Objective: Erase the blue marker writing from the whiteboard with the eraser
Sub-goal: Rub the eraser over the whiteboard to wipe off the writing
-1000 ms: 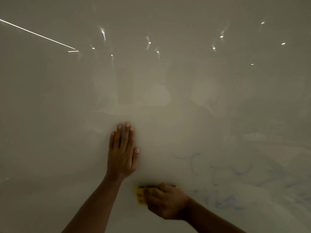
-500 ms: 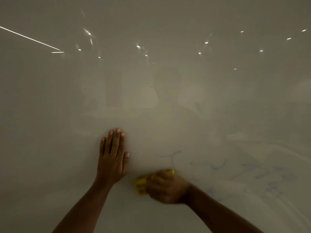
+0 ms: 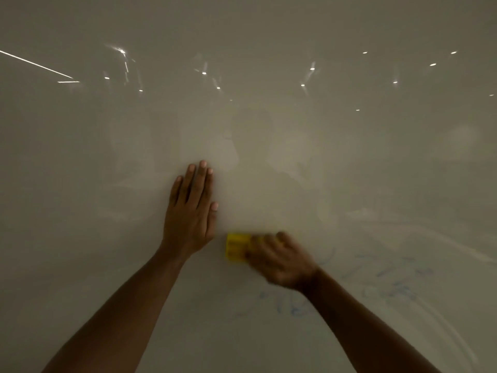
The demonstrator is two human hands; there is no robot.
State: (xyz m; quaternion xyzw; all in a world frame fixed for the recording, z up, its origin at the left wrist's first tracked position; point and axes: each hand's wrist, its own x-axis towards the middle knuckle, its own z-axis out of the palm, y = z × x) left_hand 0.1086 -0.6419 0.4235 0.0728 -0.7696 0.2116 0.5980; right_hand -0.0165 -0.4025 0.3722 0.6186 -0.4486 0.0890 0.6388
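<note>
Right hand (image 3: 279, 261), blurred, grip clamped on the yellow eraser (image 3: 237, 247), pressed to the whiteboard (image 3: 295, 162) just beside the left hand (image 3: 191, 211), which lies flat, fingers extended, holding nothing. Faint blue marker writing (image 3: 293, 305) sits lower right. Risk: strokes stay too high and miss it, or light pressure smears it.

blue writing (image 3: 382, 281) smeared; nothing legible

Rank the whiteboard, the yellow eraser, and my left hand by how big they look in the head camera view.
1. whiteboard, fills the frame
2. left hand, flat on the board
3. yellow eraser, partly hidden under the right hand, so its full size is unsure
</note>
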